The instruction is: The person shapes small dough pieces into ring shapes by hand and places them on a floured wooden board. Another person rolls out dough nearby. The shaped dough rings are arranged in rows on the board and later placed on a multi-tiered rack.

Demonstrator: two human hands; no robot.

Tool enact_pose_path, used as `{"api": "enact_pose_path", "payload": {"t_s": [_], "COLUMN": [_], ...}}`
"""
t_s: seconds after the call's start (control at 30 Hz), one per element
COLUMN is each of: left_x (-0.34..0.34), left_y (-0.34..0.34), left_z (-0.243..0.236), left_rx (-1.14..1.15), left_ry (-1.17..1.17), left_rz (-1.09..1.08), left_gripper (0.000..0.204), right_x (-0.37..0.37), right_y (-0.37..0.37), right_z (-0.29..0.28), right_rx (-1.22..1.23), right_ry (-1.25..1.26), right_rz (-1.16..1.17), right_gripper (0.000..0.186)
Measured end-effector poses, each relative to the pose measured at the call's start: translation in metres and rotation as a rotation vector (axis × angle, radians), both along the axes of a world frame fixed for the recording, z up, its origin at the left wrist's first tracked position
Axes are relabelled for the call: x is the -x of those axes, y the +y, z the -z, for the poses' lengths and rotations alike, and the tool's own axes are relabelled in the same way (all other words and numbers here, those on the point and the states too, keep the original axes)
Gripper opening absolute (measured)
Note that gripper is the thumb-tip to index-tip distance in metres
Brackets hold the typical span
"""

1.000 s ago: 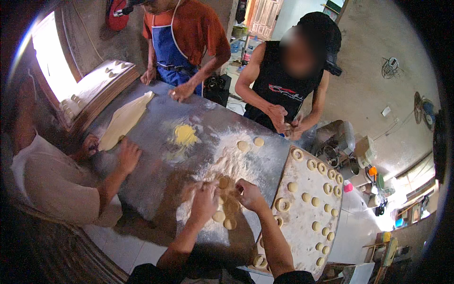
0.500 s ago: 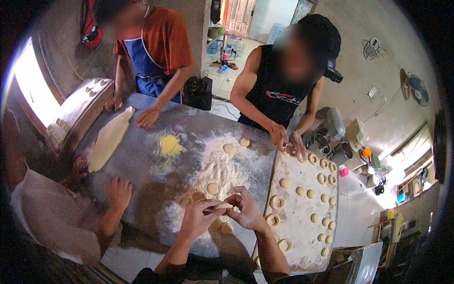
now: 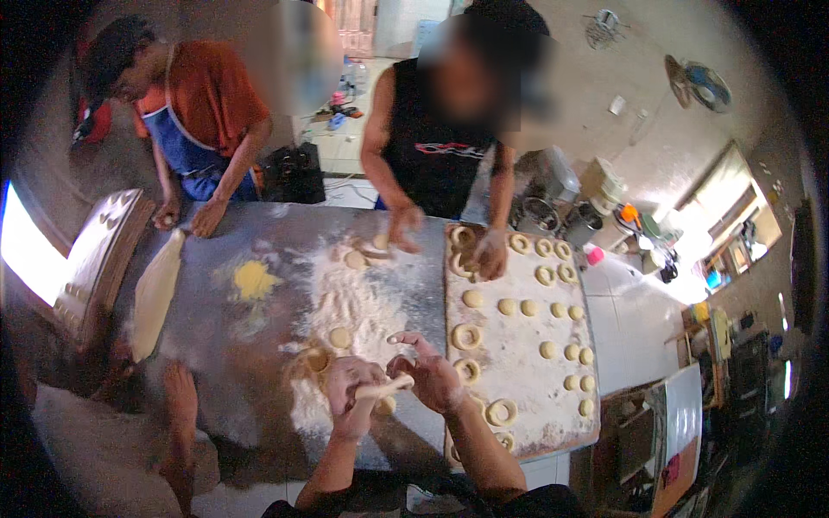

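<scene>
Above the floured table, a piece of pale dough [image 3: 385, 388] is held edge-on between my hands. My left hand [image 3: 352, 393] is closed around its left end. At the other end, my right hand [image 3: 432, 376] grips the dough with thumb and lower fingers, its index finger raised. Whether the piece has a hole cannot be made out. Under and beside my hands, small dough discs [image 3: 339, 337] lie in loose white flour [image 3: 350, 302]. To my right stands a floured board [image 3: 518, 414] carrying several dough rings [image 3: 502, 412] and several small discs [image 3: 547, 350].
Across the table, a person in a black sleeveless top [image 3: 432, 164] handles rings at the board's far left corner. At far left, a person in a blue apron [image 3: 186, 147] touches a long dough sheet [image 3: 158, 298]. Another person's hand [image 3: 180, 393] rests near the left edge. Yellow fat [image 3: 255, 280] lies mid-table.
My view has swung right. The dough in my hands has tilted, and my right index finger is lifted. The person opposite has moved one hand off the board toward the discs in the flour.
</scene>
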State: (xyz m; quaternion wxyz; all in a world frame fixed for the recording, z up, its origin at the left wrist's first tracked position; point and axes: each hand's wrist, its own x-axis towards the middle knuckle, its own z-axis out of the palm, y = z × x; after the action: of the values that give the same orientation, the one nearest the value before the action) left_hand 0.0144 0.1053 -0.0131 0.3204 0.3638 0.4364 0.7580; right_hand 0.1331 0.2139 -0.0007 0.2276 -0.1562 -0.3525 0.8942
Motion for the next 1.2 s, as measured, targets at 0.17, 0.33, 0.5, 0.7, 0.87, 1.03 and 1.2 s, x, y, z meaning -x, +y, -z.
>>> {"api": "enact_pose_path", "payload": {"t_s": [0.17,0.33,0.5,0.7,0.87,1.03,1.2], "left_x": [-0.032,-0.087,-0.127,-0.170,-0.195,-0.214,-0.228], "left_y": [0.017,0.033,0.055,0.075,0.094,0.102,0.114], "left_z": [-0.002,0.003,-0.001,0.001,0.004,0.004,0.013], "left_rx": [-0.002,0.199,0.238,0.310,0.249,0.368,0.236], "left_ry": [0.042,0.682,0.544,0.533,0.688,0.751,0.696], "left_rz": [-0.115,-0.252,-0.130,-0.124,-0.218,-0.147,-0.160], "left_gripper": [0.025,0.022,0.035,0.029,0.013,0.015,0.017], "right_x": [-0.030,-0.069,-0.114,-0.157,-0.178,-0.209,-0.220], "right_y": [-0.021,-0.011,0.001,0.014,0.020,0.036,0.052], "right_z": [-0.017,-0.016,-0.007,0.000,-0.001,0.008,0.023], "right_rx": [-1.449,-0.682,0.223,-0.010,-0.214,-0.866,-0.041], "right_ry": [-0.622,-0.389,0.105,0.230,-0.164,-0.609,-0.118], "right_rz": [0.347,0.337,0.487,0.425,0.523,0.250,0.576], "right_gripper": [0.063,0.076,0.068,0.041,0.040,0.053,0.045]}}
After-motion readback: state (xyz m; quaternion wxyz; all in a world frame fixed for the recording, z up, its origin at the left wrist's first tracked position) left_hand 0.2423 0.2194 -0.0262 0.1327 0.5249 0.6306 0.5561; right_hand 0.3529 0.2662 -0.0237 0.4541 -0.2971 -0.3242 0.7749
